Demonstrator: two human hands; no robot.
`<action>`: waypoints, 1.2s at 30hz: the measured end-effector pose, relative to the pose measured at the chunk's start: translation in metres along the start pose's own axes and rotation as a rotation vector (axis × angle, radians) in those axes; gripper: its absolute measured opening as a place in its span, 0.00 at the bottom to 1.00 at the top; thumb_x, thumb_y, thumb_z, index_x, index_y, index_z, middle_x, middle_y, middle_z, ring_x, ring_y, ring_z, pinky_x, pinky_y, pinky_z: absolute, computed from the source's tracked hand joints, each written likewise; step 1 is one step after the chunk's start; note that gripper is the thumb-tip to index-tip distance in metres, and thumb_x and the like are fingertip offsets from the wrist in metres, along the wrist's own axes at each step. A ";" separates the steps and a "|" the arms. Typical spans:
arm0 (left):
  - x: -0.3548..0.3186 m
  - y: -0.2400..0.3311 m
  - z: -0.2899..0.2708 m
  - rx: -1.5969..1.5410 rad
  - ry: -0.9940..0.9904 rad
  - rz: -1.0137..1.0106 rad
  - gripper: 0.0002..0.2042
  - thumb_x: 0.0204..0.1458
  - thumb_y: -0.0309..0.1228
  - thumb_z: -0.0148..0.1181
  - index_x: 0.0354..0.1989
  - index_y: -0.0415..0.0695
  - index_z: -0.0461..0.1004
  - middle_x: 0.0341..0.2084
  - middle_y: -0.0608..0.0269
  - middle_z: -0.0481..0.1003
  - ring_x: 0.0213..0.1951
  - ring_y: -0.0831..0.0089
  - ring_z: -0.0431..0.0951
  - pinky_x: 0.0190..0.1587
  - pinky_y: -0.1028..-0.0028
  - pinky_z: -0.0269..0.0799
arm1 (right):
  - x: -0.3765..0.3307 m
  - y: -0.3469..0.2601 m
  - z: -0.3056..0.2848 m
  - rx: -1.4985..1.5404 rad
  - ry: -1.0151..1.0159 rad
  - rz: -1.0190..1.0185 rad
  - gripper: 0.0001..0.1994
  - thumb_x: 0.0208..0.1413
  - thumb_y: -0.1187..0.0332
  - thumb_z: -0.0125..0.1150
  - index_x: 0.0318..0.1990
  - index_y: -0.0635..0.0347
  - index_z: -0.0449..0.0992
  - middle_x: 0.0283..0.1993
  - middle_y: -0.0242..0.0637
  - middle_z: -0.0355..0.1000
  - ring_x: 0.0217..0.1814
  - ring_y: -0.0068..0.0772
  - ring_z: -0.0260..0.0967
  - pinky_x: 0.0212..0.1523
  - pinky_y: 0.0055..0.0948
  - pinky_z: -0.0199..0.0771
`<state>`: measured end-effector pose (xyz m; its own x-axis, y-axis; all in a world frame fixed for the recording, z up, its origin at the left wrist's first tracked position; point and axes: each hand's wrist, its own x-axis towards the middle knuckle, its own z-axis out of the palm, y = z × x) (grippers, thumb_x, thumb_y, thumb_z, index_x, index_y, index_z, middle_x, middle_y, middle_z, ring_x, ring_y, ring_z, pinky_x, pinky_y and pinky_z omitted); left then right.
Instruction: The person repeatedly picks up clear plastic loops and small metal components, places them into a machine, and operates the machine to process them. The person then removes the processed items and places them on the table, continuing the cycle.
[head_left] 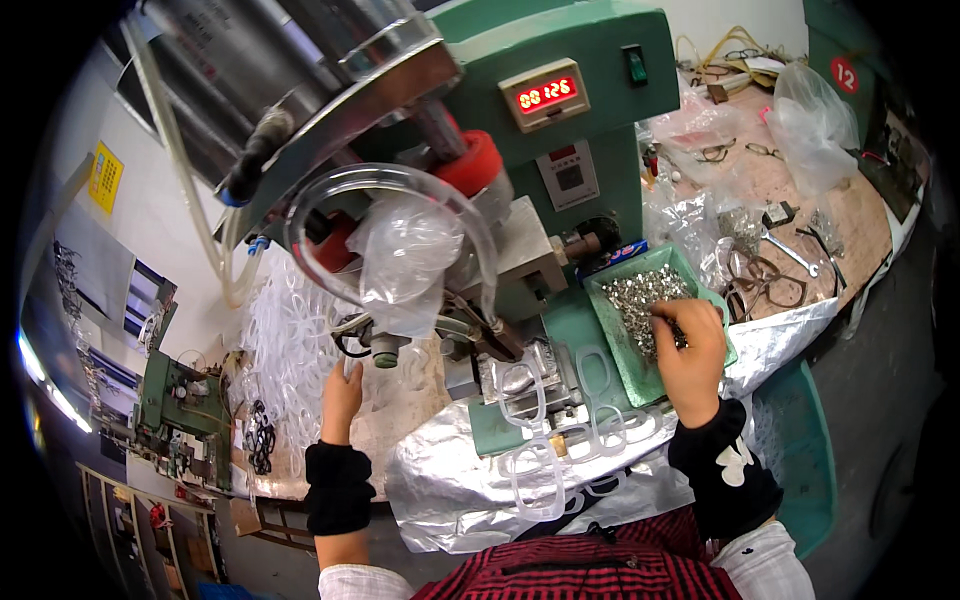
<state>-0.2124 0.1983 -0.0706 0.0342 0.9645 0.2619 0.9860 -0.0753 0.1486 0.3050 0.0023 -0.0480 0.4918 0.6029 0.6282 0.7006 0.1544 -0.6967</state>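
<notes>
My right hand is over a green tray of small shiny metal parts. Its fingers are curled, with the tips against the parts; whatever is pinched between them is too small to make out. Beside the machine's lower head, my left hand is raised at the edge of a large pile of clear plastic eyeglass frames. Thumb and forefinger stand slightly apart, and no object shows between them. Between my hands, several clear eyeglass frames lie on silver foil and around a metal fixture.
A green press machine with a red lit counter towers ahead. Clear tubing and a plastic bag hang from it. At right are a wrench, dark eyeglass frames, plastic bags and a green bin.
</notes>
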 end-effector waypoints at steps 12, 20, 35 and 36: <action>-0.067 0.122 -0.092 -0.992 0.151 -0.153 0.19 0.62 0.32 0.56 0.59 0.37 0.71 0.20 0.69 0.67 0.24 0.82 0.67 0.28 0.80 0.63 | 0.010 -0.108 0.043 0.720 -0.205 0.313 0.21 0.45 0.80 0.65 0.50 0.67 0.72 0.32 0.35 0.75 0.38 0.28 0.73 0.46 0.27 0.71; -0.072 0.264 -0.168 -1.321 0.391 0.410 0.13 0.67 0.31 0.43 0.38 0.34 0.70 0.25 0.50 0.77 0.24 0.70 0.78 0.34 0.75 0.72 | 0.007 -0.130 0.050 1.020 -0.287 0.584 0.28 0.47 0.82 0.66 0.57 0.72 0.65 0.29 0.28 0.73 0.39 0.18 0.70 0.48 0.20 0.67; -0.122 0.260 -0.153 -1.789 -0.435 0.492 0.17 0.69 0.46 0.34 0.38 0.45 0.60 0.42 0.30 0.76 0.43 0.49 0.77 0.54 0.55 0.69 | -0.001 -0.153 -0.005 0.729 -0.507 0.267 0.31 0.51 0.77 0.64 0.65 0.66 0.65 0.63 0.47 0.69 0.64 0.44 0.68 0.66 0.35 0.63; -0.134 0.255 -0.144 -1.819 -0.862 0.378 0.18 0.70 0.47 0.35 0.39 0.45 0.62 0.42 0.26 0.76 0.44 0.46 0.79 0.50 0.56 0.74 | 0.001 -0.136 -0.014 0.463 -0.524 0.092 0.27 0.49 0.77 0.65 0.60 0.65 0.70 0.59 0.46 0.72 0.62 0.46 0.69 0.64 0.36 0.65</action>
<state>0.0113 0.0130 0.0698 0.7450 0.6480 0.1583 -0.3319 0.1543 0.9306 0.2173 -0.0296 0.0521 0.1432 0.9093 0.3906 0.3189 0.3312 -0.8880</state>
